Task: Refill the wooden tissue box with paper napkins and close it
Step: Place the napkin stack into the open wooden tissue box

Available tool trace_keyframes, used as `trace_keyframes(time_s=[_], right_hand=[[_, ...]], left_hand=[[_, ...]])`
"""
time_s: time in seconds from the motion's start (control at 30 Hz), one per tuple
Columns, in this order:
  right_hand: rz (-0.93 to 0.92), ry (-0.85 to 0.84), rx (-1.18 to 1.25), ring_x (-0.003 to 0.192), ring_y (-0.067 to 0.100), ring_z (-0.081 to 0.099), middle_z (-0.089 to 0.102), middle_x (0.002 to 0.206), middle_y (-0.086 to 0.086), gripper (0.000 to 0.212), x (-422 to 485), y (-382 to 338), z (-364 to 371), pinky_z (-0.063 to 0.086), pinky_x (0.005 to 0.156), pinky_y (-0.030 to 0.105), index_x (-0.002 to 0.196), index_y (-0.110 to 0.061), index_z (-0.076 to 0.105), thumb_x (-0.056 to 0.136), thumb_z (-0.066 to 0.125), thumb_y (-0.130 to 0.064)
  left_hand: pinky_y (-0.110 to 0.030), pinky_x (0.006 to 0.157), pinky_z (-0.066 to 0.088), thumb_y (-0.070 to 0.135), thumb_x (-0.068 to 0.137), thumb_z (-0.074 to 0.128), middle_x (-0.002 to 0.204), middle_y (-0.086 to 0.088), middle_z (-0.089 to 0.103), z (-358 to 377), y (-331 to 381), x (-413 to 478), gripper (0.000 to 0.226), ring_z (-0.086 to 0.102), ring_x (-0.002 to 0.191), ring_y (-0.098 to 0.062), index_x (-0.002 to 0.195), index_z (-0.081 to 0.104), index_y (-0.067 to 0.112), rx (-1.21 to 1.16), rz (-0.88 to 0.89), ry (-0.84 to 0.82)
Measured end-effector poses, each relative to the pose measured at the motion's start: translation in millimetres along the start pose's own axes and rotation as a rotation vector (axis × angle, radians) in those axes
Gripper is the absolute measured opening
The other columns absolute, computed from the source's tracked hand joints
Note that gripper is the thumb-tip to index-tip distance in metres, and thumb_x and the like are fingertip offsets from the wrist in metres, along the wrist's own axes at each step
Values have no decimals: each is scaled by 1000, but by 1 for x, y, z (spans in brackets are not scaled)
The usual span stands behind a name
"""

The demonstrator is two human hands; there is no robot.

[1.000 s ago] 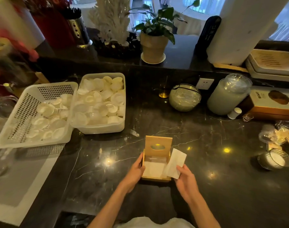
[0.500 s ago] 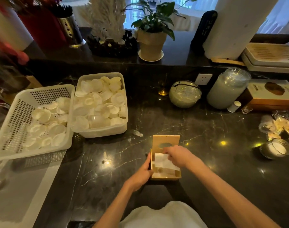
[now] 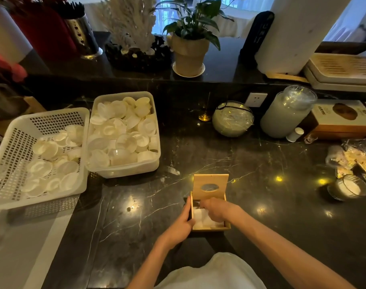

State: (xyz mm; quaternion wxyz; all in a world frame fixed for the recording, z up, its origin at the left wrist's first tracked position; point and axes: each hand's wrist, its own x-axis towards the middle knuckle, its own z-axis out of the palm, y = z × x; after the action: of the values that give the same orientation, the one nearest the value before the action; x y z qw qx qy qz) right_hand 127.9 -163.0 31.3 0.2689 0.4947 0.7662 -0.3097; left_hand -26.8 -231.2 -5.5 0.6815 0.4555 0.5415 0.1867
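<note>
A small wooden tissue box [image 3: 211,227] stands on the dark marble counter, near its front edge. The hinged lid [image 3: 210,185] with an oval slot stands upright at the box's far side. White paper napkins [image 3: 201,219] lie inside the open box. My left hand [image 3: 181,223] grips the box's left wall. My right hand [image 3: 216,209] reaches into the box from the right, fingers curled down onto the napkins and hiding part of them.
A perforated white basket [image 3: 13,147] and a white tub [image 3: 123,170], both holding white cup-shaped pieces, sit at the left. A round glass bowl [image 3: 232,118], a tall jar [image 3: 286,113], a cardboard box [image 3: 342,119] and a small glass dish [image 3: 348,187] stand right. A potted plant [image 3: 189,53] is on the raised ledge.
My right hand brought a folded napkin from beside the box into it and now presses down deeper inside. My left hand has stayed on the box's left side.
</note>
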Motion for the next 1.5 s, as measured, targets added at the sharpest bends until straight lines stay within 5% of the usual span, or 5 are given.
trace_keyframes(time_s=[0.17, 0.7, 1.37, 1.5], right_hand=[[56, -62, 23, 125, 28, 54, 54, 139, 10, 56, 8, -2, 8, 47, 100, 38, 143, -18, 41, 93, 54, 1], [88, 10, -2, 112, 27, 61, 62, 126, 10, 46, 13, -8, 15, 52, 96, 37, 136, -15, 48, 92, 57, -7], [83, 42, -126, 131, 39, 44, 44, 144, 16, 56, 15, -8, 27, 41, 105, 50, 144, -18, 36, 92, 57, -21], [86, 28, -147, 134, 40, 41, 43, 145, 16, 57, 17, -9, 27, 34, 110, 53, 143, -18, 38, 92, 59, -28]], left_hand=[[-47, 123, 9, 8, 100, 42, 165, 9, -3, -3, -2, 1, 81, 2, 151, -19, 152, -7, 48, 1, -16, -11], [-51, 122, 8, 10, 101, 40, 165, 9, -1, -1, -1, -4, 81, 1, 152, -21, 150, -9, 50, 6, 8, -2], [-56, 121, 18, 16, 94, 44, 165, 13, 4, -1, -8, 1, 84, 10, 152, -20, 132, 0, 77, -55, 34, -12], [-55, 121, 19, 12, 97, 42, 164, 13, 5, -1, -3, -2, 83, 10, 151, -19, 139, -1, 70, -65, 33, -26]])
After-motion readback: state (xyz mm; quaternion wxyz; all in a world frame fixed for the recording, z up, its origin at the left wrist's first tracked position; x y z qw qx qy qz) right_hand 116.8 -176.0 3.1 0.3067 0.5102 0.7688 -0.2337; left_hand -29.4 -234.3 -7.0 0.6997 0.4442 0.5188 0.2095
